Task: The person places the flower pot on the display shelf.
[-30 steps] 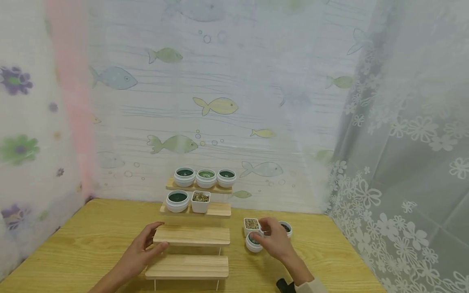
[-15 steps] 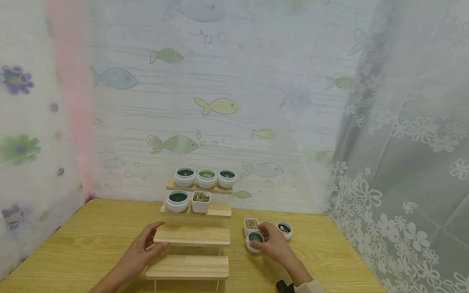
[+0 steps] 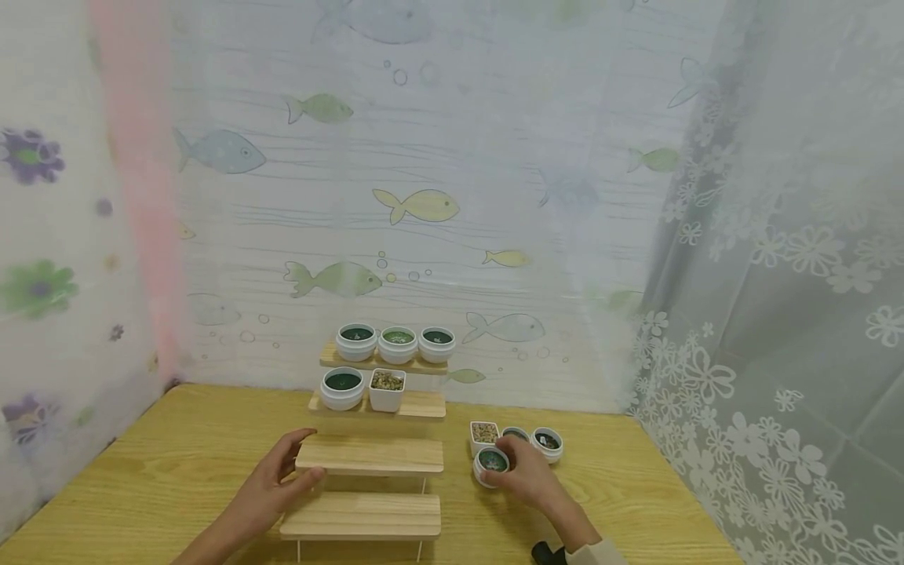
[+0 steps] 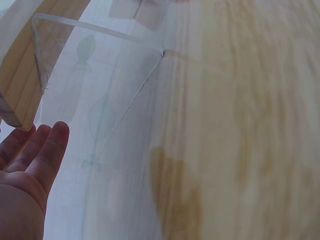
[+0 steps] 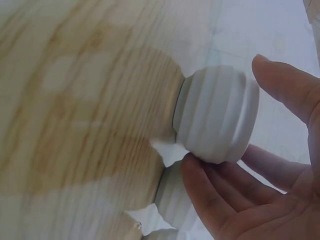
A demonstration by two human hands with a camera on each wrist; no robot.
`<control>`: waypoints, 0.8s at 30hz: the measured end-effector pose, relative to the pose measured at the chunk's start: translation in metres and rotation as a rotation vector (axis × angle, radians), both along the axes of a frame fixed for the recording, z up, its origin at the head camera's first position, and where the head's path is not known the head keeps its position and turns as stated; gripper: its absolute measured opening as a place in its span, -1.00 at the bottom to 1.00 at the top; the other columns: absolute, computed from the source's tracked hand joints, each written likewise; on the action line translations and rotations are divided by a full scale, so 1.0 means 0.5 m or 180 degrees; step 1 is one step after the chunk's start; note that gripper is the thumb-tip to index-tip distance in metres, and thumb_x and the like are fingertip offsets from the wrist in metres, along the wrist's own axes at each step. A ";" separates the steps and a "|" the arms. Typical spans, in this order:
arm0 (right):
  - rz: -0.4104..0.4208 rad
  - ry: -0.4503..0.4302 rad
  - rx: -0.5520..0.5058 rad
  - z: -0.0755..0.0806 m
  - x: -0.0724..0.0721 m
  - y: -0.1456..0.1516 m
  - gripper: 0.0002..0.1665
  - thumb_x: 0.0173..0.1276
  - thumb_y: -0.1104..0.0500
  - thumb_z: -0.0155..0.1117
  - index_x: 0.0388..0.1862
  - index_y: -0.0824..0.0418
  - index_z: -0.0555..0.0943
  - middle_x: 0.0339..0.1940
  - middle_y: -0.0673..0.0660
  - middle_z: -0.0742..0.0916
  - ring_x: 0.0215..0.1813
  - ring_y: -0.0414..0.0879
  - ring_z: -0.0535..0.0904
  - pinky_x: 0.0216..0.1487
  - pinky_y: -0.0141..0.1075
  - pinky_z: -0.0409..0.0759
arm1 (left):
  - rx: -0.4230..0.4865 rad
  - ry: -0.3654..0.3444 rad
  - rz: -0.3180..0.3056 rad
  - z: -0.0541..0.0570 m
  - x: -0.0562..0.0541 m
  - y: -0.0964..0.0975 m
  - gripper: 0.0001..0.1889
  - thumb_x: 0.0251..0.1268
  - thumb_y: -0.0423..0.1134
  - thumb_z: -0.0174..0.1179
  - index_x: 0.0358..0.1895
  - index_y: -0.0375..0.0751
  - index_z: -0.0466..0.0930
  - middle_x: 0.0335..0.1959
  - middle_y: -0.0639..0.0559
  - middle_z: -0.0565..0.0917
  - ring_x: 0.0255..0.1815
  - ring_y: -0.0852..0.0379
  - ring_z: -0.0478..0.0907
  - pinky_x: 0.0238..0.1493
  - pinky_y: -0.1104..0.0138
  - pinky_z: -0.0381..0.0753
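A stepped wooden display stand (image 3: pixel 360 514) with clear supports stands on the table. My left hand (image 3: pixel 271 479) holds the left end of its third board down (image 3: pixel 370 455), thumb at the front edge and fingers behind; in the left wrist view the fingertips (image 4: pixel 60 130) meet the board's corner (image 4: pixel 22 95). Right of the stand, my right hand (image 3: pixel 528 472) grips a small round white pot (image 3: pixel 492 463) with dark green contents, thumb and fingers around its sides. In the right wrist view this ridged pot (image 5: pixel 217 115) rests its base on the table.
Behind the gripped pot stand a square white pot with pebbles (image 3: pixel 484 434), a round pot (image 3: pixel 515 433) partly hidden, and another round pot (image 3: pixel 547 445). The upper boards carry several round pots (image 3: pixel 398 345) and a square pot (image 3: pixel 387 390). A patterned curtain (image 3: pixel 452 235) hangs behind the table (image 3: pixel 621 502).
My right hand has moved slightly down and toward me, closing around the round pot and uncovering the pots behind. My left hand has stayed at the stand.
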State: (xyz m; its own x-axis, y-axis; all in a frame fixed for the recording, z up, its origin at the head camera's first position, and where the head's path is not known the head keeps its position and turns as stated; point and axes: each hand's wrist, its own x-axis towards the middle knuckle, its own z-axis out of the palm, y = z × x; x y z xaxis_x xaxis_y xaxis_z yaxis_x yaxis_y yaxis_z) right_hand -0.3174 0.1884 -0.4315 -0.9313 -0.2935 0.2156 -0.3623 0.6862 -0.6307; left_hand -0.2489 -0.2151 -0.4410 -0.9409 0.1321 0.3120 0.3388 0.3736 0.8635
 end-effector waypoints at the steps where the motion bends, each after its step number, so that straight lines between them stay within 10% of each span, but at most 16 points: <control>1: 0.0010 0.0000 0.0018 -0.001 0.000 0.000 -0.31 0.07 -0.05 0.50 0.07 0.31 0.53 -0.09 0.13 0.66 -0.14 -0.06 0.54 -0.17 -0.19 0.54 | 0.0003 0.0000 -0.0004 0.000 0.000 0.000 -0.39 0.40 -0.11 0.14 0.39 -0.22 0.13 0.43 -0.39 0.14 0.41 -0.43 0.02 0.26 -0.21 0.22; 24: 0.0099 -0.0099 0.0044 -0.003 0.000 0.000 -0.36 0.05 -0.05 0.52 0.03 0.26 0.55 -0.11 0.09 0.66 -0.13 -0.05 0.56 -0.17 -0.16 0.55 | 0.0085 -0.0059 -0.0046 0.001 0.000 0.000 -0.37 0.40 -0.14 0.14 0.41 -0.26 0.10 0.44 -0.42 0.08 0.41 -0.45 -0.02 0.26 -0.23 0.20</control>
State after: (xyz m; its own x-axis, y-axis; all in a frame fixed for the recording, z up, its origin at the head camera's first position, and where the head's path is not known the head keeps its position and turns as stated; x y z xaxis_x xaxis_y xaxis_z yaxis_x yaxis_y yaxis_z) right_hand -0.3173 0.1885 -0.4331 -0.9278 -0.3253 0.1825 -0.3641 0.6836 -0.6326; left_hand -0.2488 -0.2150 -0.4404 -0.9445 0.1376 0.2982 0.3280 0.3456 0.8792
